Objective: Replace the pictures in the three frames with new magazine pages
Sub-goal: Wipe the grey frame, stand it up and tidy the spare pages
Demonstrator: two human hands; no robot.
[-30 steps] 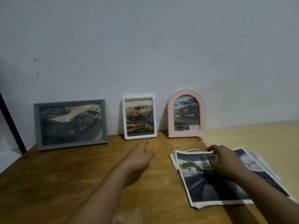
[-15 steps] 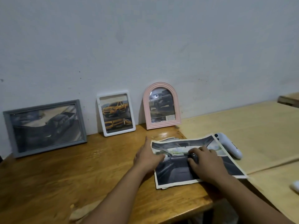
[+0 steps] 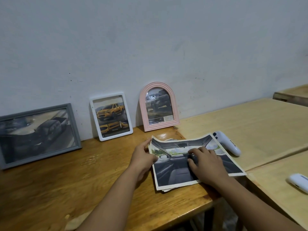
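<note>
Three frames lean on the wall: a grey landscape frame [image 3: 39, 133] at left, a white frame [image 3: 111, 116] with a yellow pickup picture, and a pink arched frame [image 3: 159, 106] with a dark truck picture. A small stack of magazine pages [image 3: 176, 169] lies flat on the brown table, its top page showing a car interior. My left hand [image 3: 143, 158] touches the stack's left edge, thumb at the top corner. My right hand [image 3: 205, 162] rests flat on the top page, fingers spread.
A brown wooden table [image 3: 66, 180] adjoins a pale wooden table [image 3: 250, 124] on the right. A white controller [image 3: 228, 143] lies just behind the pages' right corner. Another white device [image 3: 298, 182] sits at the far right. The brown table's front edge is near the pages.
The view has swung right and the frames now sit further left. My left hand came from the bare table to the stack's left edge. My right hand stays on the pages.
</note>
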